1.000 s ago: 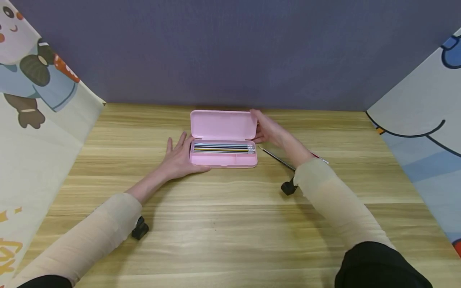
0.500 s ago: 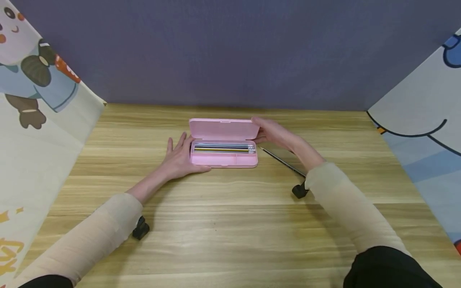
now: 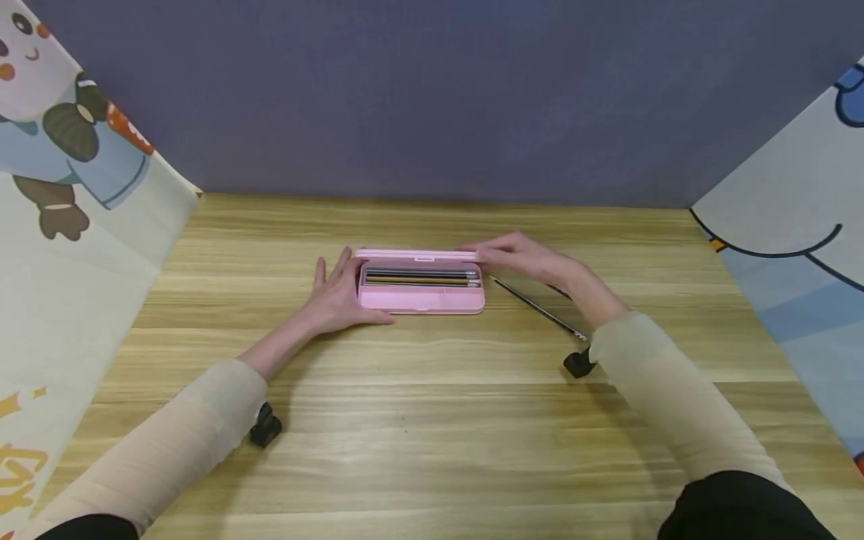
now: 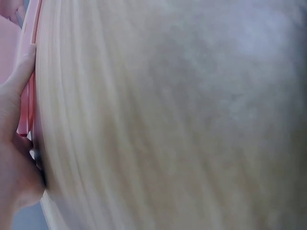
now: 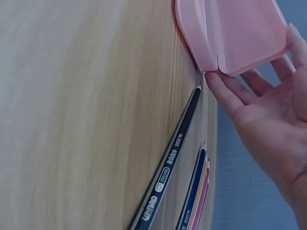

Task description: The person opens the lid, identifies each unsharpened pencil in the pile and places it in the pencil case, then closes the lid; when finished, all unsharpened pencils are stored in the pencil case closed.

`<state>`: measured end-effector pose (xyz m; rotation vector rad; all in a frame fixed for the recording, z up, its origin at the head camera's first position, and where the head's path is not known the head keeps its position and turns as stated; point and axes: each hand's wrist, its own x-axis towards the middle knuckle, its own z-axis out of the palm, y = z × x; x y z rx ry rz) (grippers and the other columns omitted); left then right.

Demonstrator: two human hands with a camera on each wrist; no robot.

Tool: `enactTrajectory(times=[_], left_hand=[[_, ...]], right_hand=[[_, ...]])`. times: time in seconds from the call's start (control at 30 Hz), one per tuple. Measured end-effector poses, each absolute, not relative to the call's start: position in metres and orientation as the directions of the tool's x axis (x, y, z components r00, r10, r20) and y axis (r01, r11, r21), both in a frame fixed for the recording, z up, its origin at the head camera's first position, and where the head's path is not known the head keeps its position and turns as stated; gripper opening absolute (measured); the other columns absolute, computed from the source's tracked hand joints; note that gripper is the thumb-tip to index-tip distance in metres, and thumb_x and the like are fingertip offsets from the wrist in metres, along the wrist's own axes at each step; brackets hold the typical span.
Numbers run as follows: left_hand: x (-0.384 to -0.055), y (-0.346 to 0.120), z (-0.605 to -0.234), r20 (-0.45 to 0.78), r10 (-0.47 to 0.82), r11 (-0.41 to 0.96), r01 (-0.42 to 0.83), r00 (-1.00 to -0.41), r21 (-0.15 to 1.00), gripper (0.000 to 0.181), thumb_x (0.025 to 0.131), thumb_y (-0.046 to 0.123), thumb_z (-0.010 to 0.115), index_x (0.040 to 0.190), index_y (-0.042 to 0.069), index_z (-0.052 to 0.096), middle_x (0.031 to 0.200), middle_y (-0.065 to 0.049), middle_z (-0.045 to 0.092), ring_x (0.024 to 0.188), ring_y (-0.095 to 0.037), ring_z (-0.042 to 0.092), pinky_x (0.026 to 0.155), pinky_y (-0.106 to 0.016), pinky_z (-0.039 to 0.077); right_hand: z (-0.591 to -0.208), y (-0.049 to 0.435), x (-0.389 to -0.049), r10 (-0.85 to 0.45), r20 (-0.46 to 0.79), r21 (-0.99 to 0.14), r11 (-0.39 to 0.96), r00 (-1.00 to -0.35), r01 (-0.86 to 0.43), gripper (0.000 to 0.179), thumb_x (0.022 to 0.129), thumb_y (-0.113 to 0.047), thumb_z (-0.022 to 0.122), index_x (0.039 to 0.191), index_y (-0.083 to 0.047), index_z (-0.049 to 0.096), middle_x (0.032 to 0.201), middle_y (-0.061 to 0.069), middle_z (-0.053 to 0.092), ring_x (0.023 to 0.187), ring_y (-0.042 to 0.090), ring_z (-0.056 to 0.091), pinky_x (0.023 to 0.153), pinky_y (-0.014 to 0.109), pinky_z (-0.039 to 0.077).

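Observation:
A pink pencil case [image 3: 405, 301] lies on the table in the head view, with several pencils [image 3: 421, 277] side by side in its back compartment. Its hinged lid [image 3: 418, 256] is tilted forward, seen almost edge-on. My left hand [image 3: 332, 303] holds the case's left end, thumb along the front edge and fingers at the side and back; in the left wrist view the thumb [image 4: 23, 72] lies against the pink side. My right hand [image 5: 273, 115] holds the lid's right corner, thumb at the edge and fingers behind and below.
A dark pencil [image 3: 540, 309] lies slantwise on the table right of the case. Beside it, several more pencils [image 5: 195, 191] show in the right wrist view, partly hidden by the right forearm in the head view. A blue-grey wall [image 3: 432, 97] rises behind the table.
The lid has swung from standing upright to leaning forward over the case, my right hand moving down with it. The right forearm has shifted right, uncovering more of the dark pencil. My left hand stays.

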<state>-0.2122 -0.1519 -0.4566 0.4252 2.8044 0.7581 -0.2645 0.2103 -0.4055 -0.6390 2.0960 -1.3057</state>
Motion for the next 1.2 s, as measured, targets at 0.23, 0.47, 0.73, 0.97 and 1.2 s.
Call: enactTrajectory(times=[0.23, 0.47, 0.73, 0.97, 1.2], left_hand=[[-0.212, -0.154, -0.455, -0.126, 0.34, 0.799, 0.216, -0.932, 0.561, 0.141, 0.066, 0.06, 0.09, 0.165, 0.008, 0.004, 0.175, -0.014, 0.002, 0.163, -0.033, -0.004, 0.127, -0.056, -0.021], [-0.212, -0.156, -0.455, -0.108, 0.365, 0.786, 0.244, -0.925, 0.569, 0.135, 0.069, 0.054, 0.091, 0.164, 0.006, 0.009, 0.175, -0.014, 0.005, 0.163, -0.033, -0.005, 0.127, -0.058, -0.02], [-0.212, -0.156, -0.455, -0.104, 0.368, 0.78, 0.246, -0.924, 0.575, 0.136, 0.069, 0.054, 0.092, 0.164, 0.005, 0.008, 0.174, -0.016, 0.008, 0.164, -0.032, -0.004, 0.127, -0.058, -0.019], [-0.213, -0.157, -0.456, -0.104, 0.372, 0.771, 0.244, -0.922, 0.589, 0.135, 0.068, 0.053, 0.093, 0.164, 0.007, 0.009, 0.174, -0.018, 0.01, 0.163, -0.034, -0.002, 0.128, -0.058, -0.018], [-0.213, -0.158, -0.449, -0.086, 0.428, 0.775, 0.316, -0.9, 0.548, 0.13, 0.073, 0.054, 0.089, 0.165, 0.009, 0.009, 0.174, -0.018, 0.007, 0.163, -0.038, -0.002, 0.127, -0.065, -0.013]], right_hand=[[-0.408, 0.215, -0.259, -0.708, -0.19, -0.869, 0.443, -0.68, -0.219, 0.042, 0.104, -0.028, 0.062, 0.145, -0.025, 0.059, 0.162, -0.005, 0.047, 0.156, 0.02, 0.036, 0.127, 0.049, 0.032], [-0.417, 0.213, -0.256, -0.732, -0.15, -0.903, 0.376, -0.665, -0.21, 0.048, 0.094, -0.016, 0.076, 0.141, -0.017, 0.064, 0.164, 0.004, 0.043, 0.154, 0.024, 0.038, 0.128, 0.047, 0.03], [-0.419, 0.208, -0.248, -0.725, -0.097, -0.828, 0.439, -0.681, -0.349, 0.057, 0.085, -0.016, 0.084, 0.139, -0.018, 0.065, 0.164, 0.006, 0.042, 0.155, 0.028, 0.035, 0.123, 0.054, 0.035], [-0.423, 0.202, -0.244, -0.726, -0.057, -0.743, 0.49, -0.685, -0.457, 0.062, 0.081, -0.02, 0.088, 0.139, -0.014, 0.066, 0.161, 0.012, 0.044, 0.153, 0.033, 0.036, 0.121, 0.053, 0.036], [-0.423, 0.198, -0.242, -0.73, -0.049, -0.715, 0.502, -0.681, -0.487, 0.063, 0.081, -0.021, 0.089, 0.139, -0.014, 0.065, 0.162, 0.013, 0.043, 0.154, 0.034, 0.035, 0.12, 0.052, 0.038]])
